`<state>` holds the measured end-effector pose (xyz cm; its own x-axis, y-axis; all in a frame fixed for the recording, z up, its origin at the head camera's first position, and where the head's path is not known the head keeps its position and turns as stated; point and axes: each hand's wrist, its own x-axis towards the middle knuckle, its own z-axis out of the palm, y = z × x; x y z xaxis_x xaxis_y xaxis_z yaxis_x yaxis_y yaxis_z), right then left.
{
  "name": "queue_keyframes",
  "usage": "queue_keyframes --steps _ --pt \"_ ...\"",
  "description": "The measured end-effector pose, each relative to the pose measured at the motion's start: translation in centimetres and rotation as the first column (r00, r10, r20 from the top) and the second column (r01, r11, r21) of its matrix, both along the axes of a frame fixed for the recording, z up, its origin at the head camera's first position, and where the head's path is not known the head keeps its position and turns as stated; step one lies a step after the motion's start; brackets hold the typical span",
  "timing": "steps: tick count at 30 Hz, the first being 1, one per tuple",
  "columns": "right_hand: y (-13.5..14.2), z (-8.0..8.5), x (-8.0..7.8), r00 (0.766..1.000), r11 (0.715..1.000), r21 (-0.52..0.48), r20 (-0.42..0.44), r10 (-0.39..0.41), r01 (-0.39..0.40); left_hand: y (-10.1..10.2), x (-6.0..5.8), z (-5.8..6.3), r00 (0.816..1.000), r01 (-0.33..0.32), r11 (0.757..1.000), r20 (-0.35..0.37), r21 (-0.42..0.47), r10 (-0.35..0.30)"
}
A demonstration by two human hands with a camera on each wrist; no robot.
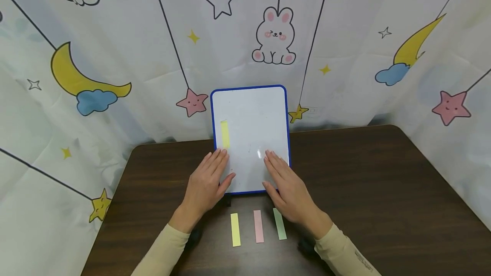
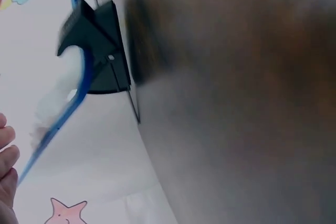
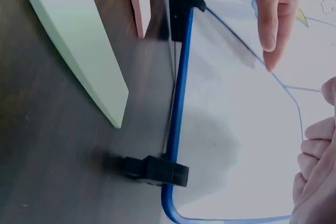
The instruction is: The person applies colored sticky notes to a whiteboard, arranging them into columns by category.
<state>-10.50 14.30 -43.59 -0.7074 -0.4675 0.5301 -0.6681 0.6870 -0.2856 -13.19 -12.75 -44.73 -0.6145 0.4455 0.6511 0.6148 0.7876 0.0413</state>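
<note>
A small whiteboard with a blue frame leans upright at the table's back edge. A yellow sticky strip is on its left side. My left hand, fingers straight and together, lies over the board's lower left, fingertips just below that strip. Over the lower right is my right hand, also with straight fingers. Neither hand holds anything. In front of the board lie three narrow sticky-note pads: yellow, pink and green. The green pad's top end is close under my right hand.
Black stand clips support the board's lower edge in the right wrist view. The dark wooden table stretches to both sides. Behind it hangs a white cloth printed with stars, moons and a rabbit.
</note>
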Motion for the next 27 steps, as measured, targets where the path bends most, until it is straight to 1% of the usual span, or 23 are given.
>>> queue_keyframes --steps 3,10,15,19,22,24,27 --pt "0.1 0.0 0.9 0.999 0.999 0.019 0.019 0.028 -0.029 -0.1 1.1 -0.1 0.999 0.031 0.999 0.006 0.013 -0.031" --pt "0.5 -1.0 2.7 0.995 0.994 0.045 0.015 0.102 -0.103 -0.7 3.8 0.3 0.993 0.083 0.996 0.082 0.015 -0.084" --pt "0.6 -1.4 3.6 0.99 0.988 0.076 0.061 0.129 -0.133 -1.3 5.4 0.3 0.982 0.132 0.991 0.134 0.034 -0.135" --pt "0.5 -1.4 4.3 0.985 0.983 0.106 0.098 0.142 -0.153 -1.5 6.6 -0.2 0.963 0.191 0.981 0.19 0.027 -0.193" --pt "0.4 -1.3 4.9 0.98 0.98 0.12 0.142 0.142 -0.16 -1.6 7.4 -0.7 0.942 0.232 0.973 0.248 0.01 -0.227" --pt "0.2 -1.4 5.2 0.974 0.977 0.13 0.174 0.143 -0.167 -1.6 7.7 -0.9 0.928 0.25 0.968 0.285 0.002 -0.24" --pt "-0.1 -1.5 5.7 0.968 0.971 0.158 0.204 0.144 -0.178 -1.5 8.1 -0.9 0.905 0.258 0.966 0.356 -0.017 -0.235"
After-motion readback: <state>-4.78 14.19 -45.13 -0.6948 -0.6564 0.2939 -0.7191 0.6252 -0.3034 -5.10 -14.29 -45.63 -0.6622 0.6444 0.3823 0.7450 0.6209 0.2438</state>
